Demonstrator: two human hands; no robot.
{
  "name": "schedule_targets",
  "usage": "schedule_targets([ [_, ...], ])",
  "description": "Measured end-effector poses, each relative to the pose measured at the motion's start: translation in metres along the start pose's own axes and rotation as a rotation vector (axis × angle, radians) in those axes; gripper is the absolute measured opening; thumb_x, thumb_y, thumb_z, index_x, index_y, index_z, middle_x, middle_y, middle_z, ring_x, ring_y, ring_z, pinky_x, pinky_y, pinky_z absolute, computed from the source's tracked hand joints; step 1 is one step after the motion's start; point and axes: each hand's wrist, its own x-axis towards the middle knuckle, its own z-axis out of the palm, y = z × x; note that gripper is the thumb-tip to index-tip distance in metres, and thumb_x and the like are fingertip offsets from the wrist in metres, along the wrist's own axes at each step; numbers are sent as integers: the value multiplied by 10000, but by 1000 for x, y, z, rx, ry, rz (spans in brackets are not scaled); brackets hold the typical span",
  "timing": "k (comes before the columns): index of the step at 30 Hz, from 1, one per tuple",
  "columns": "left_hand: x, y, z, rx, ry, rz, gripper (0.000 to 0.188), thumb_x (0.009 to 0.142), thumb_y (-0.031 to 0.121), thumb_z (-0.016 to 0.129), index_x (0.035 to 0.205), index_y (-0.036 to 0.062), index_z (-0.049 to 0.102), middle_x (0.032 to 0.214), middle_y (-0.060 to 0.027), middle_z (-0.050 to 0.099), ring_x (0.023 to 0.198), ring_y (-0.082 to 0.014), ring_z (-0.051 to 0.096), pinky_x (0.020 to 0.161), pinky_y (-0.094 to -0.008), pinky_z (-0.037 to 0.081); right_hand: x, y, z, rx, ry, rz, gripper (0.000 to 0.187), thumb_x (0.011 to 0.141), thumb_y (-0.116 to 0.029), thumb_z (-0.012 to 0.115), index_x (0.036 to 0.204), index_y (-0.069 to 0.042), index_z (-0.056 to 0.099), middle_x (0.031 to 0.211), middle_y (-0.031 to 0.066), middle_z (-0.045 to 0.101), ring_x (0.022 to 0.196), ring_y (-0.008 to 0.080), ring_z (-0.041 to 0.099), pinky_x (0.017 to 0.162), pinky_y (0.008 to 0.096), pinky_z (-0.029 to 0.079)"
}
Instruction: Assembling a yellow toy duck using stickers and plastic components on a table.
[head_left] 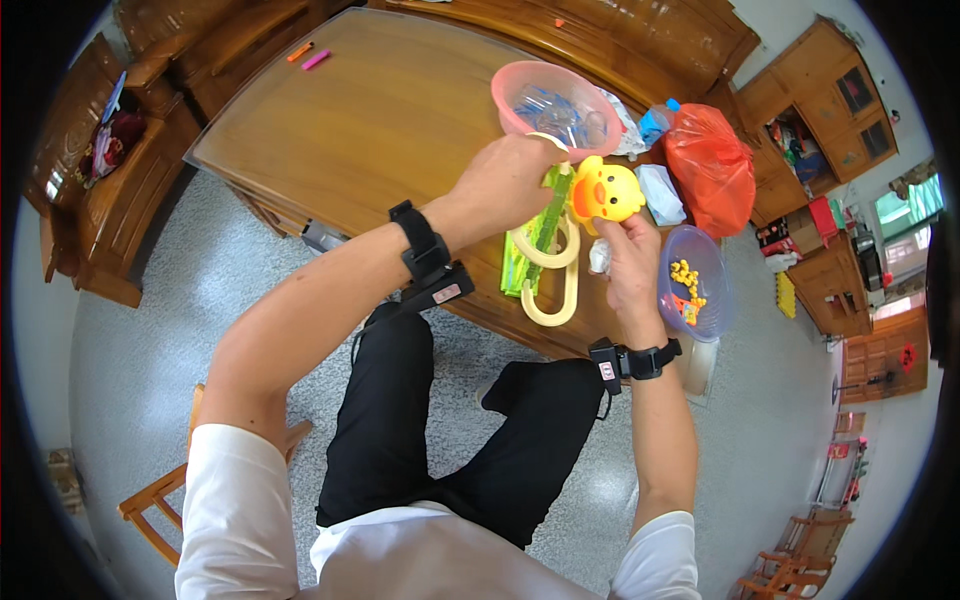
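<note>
A green and cream toy track [549, 228], with curved cream loops at its lower end, is in my left hand [508, 185]. The fingers are closed around its upper part and partly hidden behind the hand. My right hand [630, 262] grips a yellow duck toy [606, 188] with an orange beak, thumb on its lower edge. The duck is upright and close against the track's right side; whether they are joined I cannot tell. Beside my right palm is a small white crumpled thing [600, 256]. A bright green flat piece [513, 262] shows behind the track.
A pink basin [500, 92] with clear plastic parts stands beyond my hands on the wooden table [350, 120]. To the right are a purple basin [722, 300] with small yellow pieces, a red plastic bag [708, 165] and a bottle [655, 124]. Two markers [316, 60] lie far left.
</note>
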Motion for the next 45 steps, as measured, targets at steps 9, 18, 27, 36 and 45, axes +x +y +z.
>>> schedule_targets([
  [9,14,-18,3,174,-96,110,558,816,292,861,1329,124,722,1521,-235,533,1373,-464,507,1163,-521,415,-2,3,-2,119,30,68,185,934,-76,719,1101,3,730,822,11,713,534,50,579,407,224,382],
  [18,27,-15,-14,147,-279,154,626,766,243,904,1343,85,719,1512,-157,590,1415,-398,506,1187,-493,408,4,10,-2,110,-70,-84,209,947,-56,695,1123,52,730,945,44,749,785,56,657,652,245,509],
  [27,33,-5,-13,92,-332,153,646,752,213,911,1326,2,704,1475,-191,621,1430,-383,509,1189,-469,403,-1,11,1,109,-51,-158,202,970,-41,632,1126,57,716,921,44,743,744,44,641,618,241,491],
  [36,31,18,-23,46,-273,149,677,765,140,898,1387,21,661,1485,-185,609,1381,-361,564,1161,-443,440,-21,-8,-51,987,-45,243,314,1031,-204,576,1299,-42,611,1117,163,745,448,94,477,452,255,364],
  [45,23,77,-23,149,-108,653,408,896,49,774,1297,12,708,1211,-126,756,961,-291,720,836,-407,570,-66,-69,-20,604,-80,206,326,1037,-299,668,1162,1,694,843,122,754,473,92,539,419,219,385],
])
